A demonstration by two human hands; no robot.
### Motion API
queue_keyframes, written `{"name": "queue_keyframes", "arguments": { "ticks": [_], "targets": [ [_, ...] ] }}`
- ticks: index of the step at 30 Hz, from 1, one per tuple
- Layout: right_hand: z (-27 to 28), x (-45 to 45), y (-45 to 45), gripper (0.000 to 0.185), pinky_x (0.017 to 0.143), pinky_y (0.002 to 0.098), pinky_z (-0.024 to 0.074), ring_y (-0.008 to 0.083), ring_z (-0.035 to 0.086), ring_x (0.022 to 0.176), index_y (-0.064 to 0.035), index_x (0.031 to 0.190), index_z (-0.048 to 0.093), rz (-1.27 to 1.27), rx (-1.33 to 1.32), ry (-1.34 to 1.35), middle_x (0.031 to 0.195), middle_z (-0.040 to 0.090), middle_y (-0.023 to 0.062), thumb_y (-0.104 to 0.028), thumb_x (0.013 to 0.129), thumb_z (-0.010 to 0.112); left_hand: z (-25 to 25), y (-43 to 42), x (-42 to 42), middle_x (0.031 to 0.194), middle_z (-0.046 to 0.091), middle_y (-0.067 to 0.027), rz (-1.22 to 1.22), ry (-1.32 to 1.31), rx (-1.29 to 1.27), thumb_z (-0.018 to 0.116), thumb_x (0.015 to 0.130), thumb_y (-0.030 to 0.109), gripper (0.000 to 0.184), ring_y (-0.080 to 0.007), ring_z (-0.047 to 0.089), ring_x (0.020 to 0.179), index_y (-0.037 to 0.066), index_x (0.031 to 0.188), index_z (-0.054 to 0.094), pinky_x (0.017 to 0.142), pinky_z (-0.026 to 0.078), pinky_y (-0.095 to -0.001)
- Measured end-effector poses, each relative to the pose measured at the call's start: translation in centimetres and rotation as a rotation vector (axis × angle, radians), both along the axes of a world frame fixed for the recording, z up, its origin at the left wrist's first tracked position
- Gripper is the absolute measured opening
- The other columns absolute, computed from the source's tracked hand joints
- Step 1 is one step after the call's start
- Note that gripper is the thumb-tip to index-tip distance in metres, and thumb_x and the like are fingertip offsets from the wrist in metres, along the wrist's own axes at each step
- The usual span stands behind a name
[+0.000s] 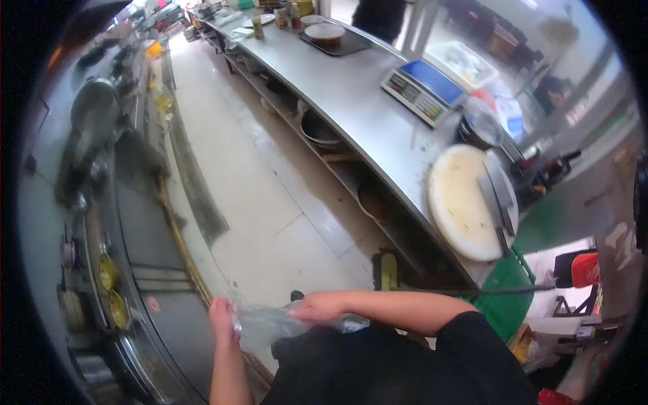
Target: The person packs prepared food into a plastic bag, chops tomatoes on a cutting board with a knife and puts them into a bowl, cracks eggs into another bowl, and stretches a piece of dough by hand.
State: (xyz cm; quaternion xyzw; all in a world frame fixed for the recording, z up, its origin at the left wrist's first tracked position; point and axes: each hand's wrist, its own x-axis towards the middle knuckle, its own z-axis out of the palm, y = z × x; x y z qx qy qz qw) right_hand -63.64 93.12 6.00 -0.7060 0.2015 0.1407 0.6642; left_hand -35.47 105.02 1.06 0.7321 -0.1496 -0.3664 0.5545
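Stretched between my two hands is a clear plastic bag (270, 320), low in front of my body and over the floor. My left hand (223, 316) is closed on its left end. The fingers of my right hand (318, 307) pinch its right side, and more clear plastic shows below that wrist. The bag is see-through and blurred, so I cannot tell whether anything is inside.
A steel counter (324, 81) runs along the right, bearing a scale (424, 91), a round cutting board (459, 196) with cleavers (496, 196), and a tray (334, 46). On the left stands a cooking range (145, 223). Tiled floor (250, 169) lies between; a green bin (506, 290) stands right.
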Motion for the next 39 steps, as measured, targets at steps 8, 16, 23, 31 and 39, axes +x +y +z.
{"name": "queue_keyframes", "arguments": {
  "ticks": [8, 16, 23, 31, 39],
  "targets": [
    [1.7, 7.0, -26.1, 0.066, 0.071, 0.0407, 0.0552, 0.0340, 0.066, 0.087, 0.0001, 0.140, 0.035, -0.401, -0.971, 0.646, 0.143, 0.028, 0.0359, -0.018, 0.081, 0.059, 12.2, -36.1, 7.3, 0.052, 0.041, 0.0018, -0.553, 0.868, -0.072, 0.049, 0.098, 0.027, 0.020, -0.0119, 0.040, 0.043, 0.011, 0.085, 0.051, 0.040, 0.035, -0.0274],
    [4.3, 15.5, -54.5, 0.058, 0.080, 0.0450, 0.0508, 0.0371, 0.060, 0.096, -0.0104, 0.130, 0.048, -0.248, -0.760, -0.058, 0.129, 0.046, 0.0230, -0.029, 0.079, 0.069, 17.6, -64.2, 9.5, 0.047, 0.037, 0.0020, -0.836, 1.075, -0.246, 0.043, 0.100, 0.025, 0.024, -0.0120, 0.039, 0.039, 0.006, 0.088, 0.053, 0.039, 0.037, -0.0267],
    [4.0, 12.9, -77.2, 0.073, 0.106, 0.0697, 0.0128, 0.0473, 0.012, 0.141, -0.0185, 0.150, 0.025, -0.537, -1.191, 0.937, 0.158, 0.011, 0.0171, -0.031, 0.087, 0.058, 19.4, -89.0, 18.0, 0.062, 0.050, -0.0027, -0.777, 0.923, -0.287, 0.049, 0.095, 0.013, 0.013, -0.0168, 0.051, 0.053, 0.002, 0.097, 0.056, 0.051, 0.047, -0.0300],
    [2.4, 14.2, -89.9, 0.080, 0.101, 0.0678, 0.0276, 0.0485, 0.037, 0.130, -0.0165, 0.148, 0.029, -0.801, -0.521, 1.022, 0.151, 0.027, 0.0198, -0.049, 0.081, 0.061, 13.9, -106.1, -0.4, 0.104, 0.064, -0.0172, -2.086, -0.752, -0.875, 0.063, 0.079, 0.013, 0.031, -0.0340, 0.060, 0.102, 0.007, 0.109, 0.061, 0.091, 0.047, -0.0406],
    [-0.5, 12.9, -92.6, 0.095, 0.100, 0.0460, 0.0420, 0.0352, 0.054, 0.119, -0.0161, 0.145, 0.036, -0.648, -0.135, 1.036, 0.134, 0.051, 0.0202, -0.067, 0.071, 0.066, 1.5, -121.5, -2.5, 0.107, 0.067, -0.0147, -2.533, -1.317, 0.485, 0.073, 0.074, 0.026, 0.036, -0.0298, 0.065, 0.096, 0.007, 0.104, 0.067, 0.081, 0.052, -0.0435]
  ]
}}
